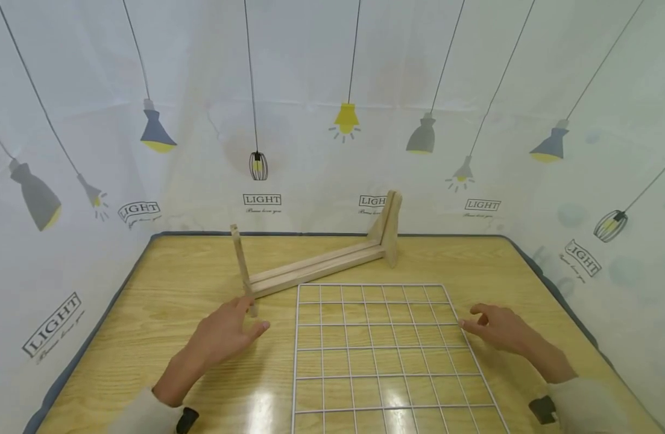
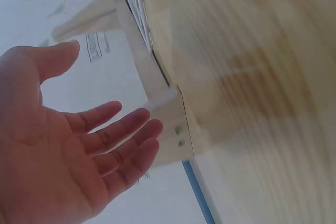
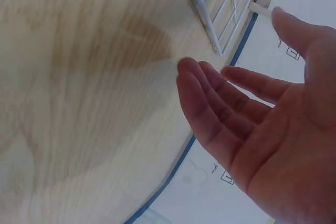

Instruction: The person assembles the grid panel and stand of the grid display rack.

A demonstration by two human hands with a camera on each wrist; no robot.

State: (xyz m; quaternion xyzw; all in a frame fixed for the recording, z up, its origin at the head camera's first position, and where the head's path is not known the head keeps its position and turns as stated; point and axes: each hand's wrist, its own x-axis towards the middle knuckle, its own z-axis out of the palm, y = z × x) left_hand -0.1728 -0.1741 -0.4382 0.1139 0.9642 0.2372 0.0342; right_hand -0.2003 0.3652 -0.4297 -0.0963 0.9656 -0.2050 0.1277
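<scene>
A white wire grid panel lies flat on the wood-grain table, its near end running out of the head view. Behind it stands a wooden frame, a grooved bar with an upright piece at each end. My left hand is beside the frame's left upright, fingers spread and slightly bent, holding nothing. The left wrist view shows two screw heads in that end piece, close to the fingertips. On the other side, my right hand is at the grid's right edge, thumb and fingers apart with nothing between them.
The wood-grain table has a dark blue edge along its back and sides. White sheeting printed with hanging lamps and LIGHT labels encloses it behind and on both sides.
</scene>
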